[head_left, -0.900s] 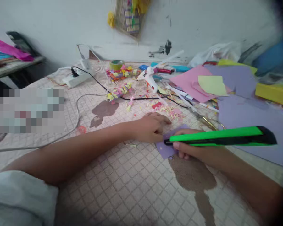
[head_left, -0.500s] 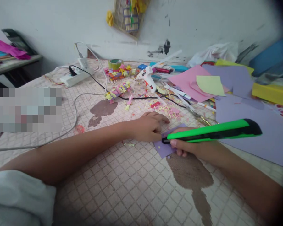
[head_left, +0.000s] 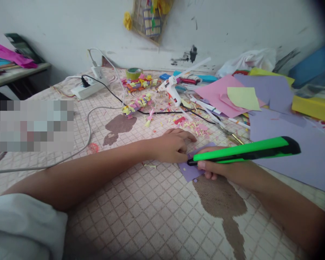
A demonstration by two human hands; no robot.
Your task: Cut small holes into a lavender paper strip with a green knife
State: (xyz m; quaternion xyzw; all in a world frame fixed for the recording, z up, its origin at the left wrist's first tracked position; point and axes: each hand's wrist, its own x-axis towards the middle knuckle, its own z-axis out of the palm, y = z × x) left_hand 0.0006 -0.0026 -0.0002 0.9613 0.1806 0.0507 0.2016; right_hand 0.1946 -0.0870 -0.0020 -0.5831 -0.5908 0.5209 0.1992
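Note:
My right hand (head_left: 211, 168) is closed round a green and black utility knife (head_left: 241, 151), its black tip pointing left over a small piece of purple paper (head_left: 191, 173). Palm down, my left hand (head_left: 172, 146) has its fingers bent and its thumb at the left edge of that paper, holding it against the table. The knife and my right hand cover part of the paper. No blade can be made out. A tiny purple scrap (head_left: 195, 180) lies by the paper's lower edge.
Behind my hands are a white glue gun (head_left: 173, 94), paper scraps (head_left: 195, 126), scissors (head_left: 231, 135) and a paper flower strip (head_left: 137, 104). Coloured sheets (head_left: 287, 151) lie at right. A power strip (head_left: 88, 88) and a grey cable (head_left: 88, 124) are at left.
The whole view has shifted slightly, so everything appears a little further right. Both hands, the knife and the purple paper keep nearly the same positions relative to one another.

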